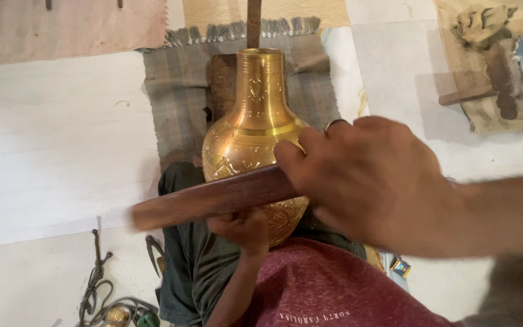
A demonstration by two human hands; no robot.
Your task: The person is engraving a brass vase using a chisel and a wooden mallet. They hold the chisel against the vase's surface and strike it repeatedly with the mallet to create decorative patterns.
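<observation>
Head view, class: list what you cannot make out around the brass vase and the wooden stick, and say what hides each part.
- Brass vase: its lower body is hidden behind the wooden stick and both hands.
- Stick's left end: blurred by motion.
- Left hand: its fingers lie behind the vase.
- Right hand: its grip on the stick is covered by its own back.
- Tools, bottom left: cut off by the edge.

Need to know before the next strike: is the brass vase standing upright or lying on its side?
Lying on its side: the brass vase has its neck pointing away along the floor, body resting near the lap.
</observation>
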